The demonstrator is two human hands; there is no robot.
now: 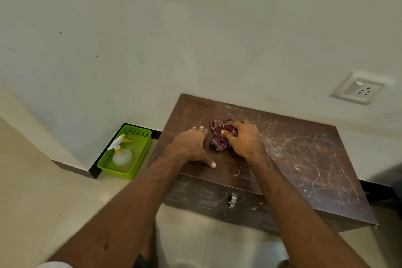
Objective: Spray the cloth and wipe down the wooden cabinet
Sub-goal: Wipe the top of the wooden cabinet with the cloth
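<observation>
- One cloth (220, 139), dark red with a pale check, lies bunched on the top of the cabinet (304, 159), toward its left and back part.
- Two hands, both on the top. The right hand (244, 140) grasps the cloth, with fingers curled over it and the thumb against its near side.
- The left hand (191, 146) lies released just left of the cloth, palm down. Its fingers are straight, its thumb is spread toward the front edge, and it holds nothing.
- One cabinet of dark wood. Its top is streaked with pale scratches and dusty smears, thickest to the right of the cloth.
- One metal handle (232, 200) on the cabinet's front face, below the hands.
- One spray bottle (121, 152), clear with a white and yellow head, stands in one green basket (126, 175). The basket is on the floor just left of the cabinet, against the wall.
- One white socket (357, 91) on the wall, above the cabinet's right part.
- The wall (195, 28) is plain and off-white, with a few small dark marks and a dark skirting at its foot.
- The floor (43, 202) is of pale tiles.
</observation>
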